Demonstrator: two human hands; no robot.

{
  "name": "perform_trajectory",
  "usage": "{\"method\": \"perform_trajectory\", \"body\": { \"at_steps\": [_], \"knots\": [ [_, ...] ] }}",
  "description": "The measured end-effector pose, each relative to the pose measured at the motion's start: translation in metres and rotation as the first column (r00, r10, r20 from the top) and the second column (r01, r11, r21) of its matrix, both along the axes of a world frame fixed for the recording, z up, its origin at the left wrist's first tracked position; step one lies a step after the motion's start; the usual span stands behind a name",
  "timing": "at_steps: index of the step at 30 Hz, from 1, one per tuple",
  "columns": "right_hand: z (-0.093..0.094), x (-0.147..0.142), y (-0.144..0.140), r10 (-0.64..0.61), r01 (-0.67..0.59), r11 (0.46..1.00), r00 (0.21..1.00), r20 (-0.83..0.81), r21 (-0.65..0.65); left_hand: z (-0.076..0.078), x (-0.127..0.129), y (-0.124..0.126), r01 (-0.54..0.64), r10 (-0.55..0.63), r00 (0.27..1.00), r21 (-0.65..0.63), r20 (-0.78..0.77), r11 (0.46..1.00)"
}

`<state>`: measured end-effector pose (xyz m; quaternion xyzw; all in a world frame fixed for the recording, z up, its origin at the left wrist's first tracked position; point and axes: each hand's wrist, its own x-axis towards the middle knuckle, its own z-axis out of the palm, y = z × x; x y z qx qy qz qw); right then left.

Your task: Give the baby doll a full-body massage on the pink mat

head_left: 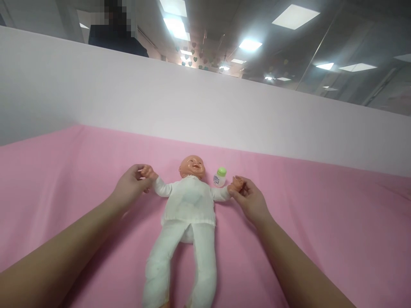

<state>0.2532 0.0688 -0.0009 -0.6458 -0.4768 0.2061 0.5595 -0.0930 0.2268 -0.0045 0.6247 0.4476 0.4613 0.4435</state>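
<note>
A baby doll (189,205) with a hard plastic head and a white cloth body lies on its back, its head away from me. Both its arms are stretched out to the sides. My left hand (131,185) is closed around the doll's hand on the left, thumb below and fingers behind it. On the other side, my right hand (252,199) grips the doll's other hand between thumb and fingers. Just beyond that doll arm stands a small clear bottle (220,177) with a green cap and a printed label, apart from my fingers.
Pink cloth (321,222) covers the surface under the doll. A white partition (192,111) rises along the far edge. Behind it at the upper left is a person in dark clothing (115,40). Glass and lit ceiling panels show above.
</note>
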Motion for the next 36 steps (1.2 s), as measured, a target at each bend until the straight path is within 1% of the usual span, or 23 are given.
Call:
{"method": "perform_trajectory", "body": {
  "at_steps": [2, 3, 5, 6, 8, 9, 10, 11, 13, 14, 16, 18, 19, 20, 21, 23, 25, 26, 28, 30, 32, 34, 36],
  "knots": [
    [0.002, -0.02, -0.005, 0.062, -0.063, 0.998, 0.983, 0.17, 0.004, 0.003, 0.01, -0.018, 0.08, -0.074, 0.995, 0.093, -0.062, 0.992],
    [0.002, -0.029, -0.007, 0.099, -0.104, 0.995, 0.956, 0.277, 0.004, 0.003, 0.016, -0.027, 0.105, -0.09, 0.989, 0.139, -0.115, 0.985],
    [0.001, -0.045, -0.011, 0.191, -0.214, 0.977, 0.856, 0.481, -0.009, 0.002, 0.024, -0.043, 0.22, -0.158, 0.948, 0.208, -0.277, 0.953],
    [0.0, -0.051, -0.012, 0.241, -0.276, 0.961, 0.791, 0.563, -0.024, 0.001, 0.028, -0.049, 0.297, -0.199, 0.912, 0.243, -0.357, 0.923],
    [-0.002, -0.06, -0.014, 0.33, -0.378, 0.922, 0.669, 0.666, -0.077, -0.001, 0.032, -0.057, 0.44, -0.264, 0.839, 0.307, -0.476, 0.844],
    [-0.002, -0.062, -0.014, 0.359, -0.407, 0.908, 0.626, 0.692, -0.103, -0.002, 0.033, -0.059, 0.485, -0.278, 0.815, 0.335, -0.508, 0.808],
    [-0.003, -0.063, -0.013, 0.376, -0.421, 0.899, 0.599, 0.707, -0.121, -0.003, 0.034, -0.06, 0.507, -0.28, 0.803, 0.357, -0.526, 0.785],
    [-0.004, -0.063, -0.013, 0.381, -0.425, 0.896, 0.588, 0.714, -0.128, -0.004, 0.033, -0.06, 0.515, -0.277, 0.799, 0.368, -0.534, 0.774],
    [-0.005, -0.061, -0.012, 0.369, -0.418, 0.901, 0.606, 0.705, -0.112, -0.004, 0.032, -0.058, 0.509, -0.271, 0.802, 0.371, -0.533, 0.777],
    [-0.006, -0.059, -0.012, 0.355, -0.406, 0.909, 0.635, 0.687, -0.094, -0.003, 0.032, -0.056, 0.493, -0.265, 0.809, 0.362, -0.524, 0.791],
    [-0.007, -0.055, -0.011, 0.296, -0.336, 0.94, 0.732, 0.614, -0.053, -0.002, 0.029, -0.052, 0.409, -0.235, 0.851, 0.313, -0.47, 0.857],
    [-0.007, -0.046, -0.009, 0.173, -0.185, 0.982, 0.861, 0.478, -0.021, 0.0, 0.026, -0.045, 0.261, -0.168, 0.923, 0.241, -0.347, 0.935],
    [-0.007, -0.04, -0.008, 0.092, -0.097, 0.995, 0.917, 0.389, -0.007, 0.0, 0.023, -0.04, 0.186, -0.128, 0.955, 0.203, -0.269, 0.961],
    [-0.007, -0.032, -0.006, 0.012, -0.015, 1.0, 0.956, 0.292, 0.009, 0.0, 0.02, -0.034, 0.122, -0.09, 0.978, 0.166, -0.189, 0.979],
    [-0.008, -0.023, -0.003, -0.059, 0.056, 0.998, 0.98, 0.191, 0.022, 0.0, 0.016, -0.026, 0.073, -0.058, 0.991, 0.13, -0.118, 0.989],
    [-0.011, -0.001, 0.003, -0.151, 0.15, 0.988, 0.989, 0.011, 0.046, -0.003, 0.005, -0.007, -0.009, 0.01, 0.999, 0.027, -0.033, 1.0],
    [-0.015, 0.02, 0.007, -0.212, 0.213, 0.977, 0.968, -0.131, -0.005, -0.007, -0.005, 0.012, -0.069, 0.068, 0.998, -0.122, -0.015, 0.99],
    [-0.018, 0.029, 0.009, -0.21, 0.203, 0.977, 0.96, -0.187, -0.06, -0.011, -0.01, 0.021, -0.102, 0.106, 0.994, -0.188, 0.016, 0.977],
    [-0.023, 0.042, 0.011, -0.154, 0.106, 0.977, 0.952, -0.263, -0.187, -0.018, -0.017, 0.034, -0.096, 0.108, 0.994, -0.32, 0.021, 0.943],
    [-0.027, 0.048, 0.012, -0.092, 0.007, 0.961, 0.951, -0.296, -0.277, -0.023, -0.021, 0.041, -0.071, 0.088, 0.996, -0.383, 0.026, 0.921],
    [-0.028, 0.047, 0.012, -0.088, -0.001, 0.958, 0.95, -0.298, -0.286, -0.025, -0.022, 0.042, -0.055, 0.075, 0.996, -0.356, 0.042, 0.933],
    [-0.027, 0.042, 0.012, -0.112, 0.045, 0.973, 0.949, -0.295, -0.224, -0.023, -0.02, 0.037, -0.036, 0.055, 0.996, -0.273, 0.063, 0.961],
    [-0.024, 0.032, 0.012, -0.116, 0.081, 0.987, 0.955, -0.271, -0.139, -0.016, -0.015, 0.027, -0.003, 0.014, 0.998, -0.178, 0.058, 0.984]
  ]
}}
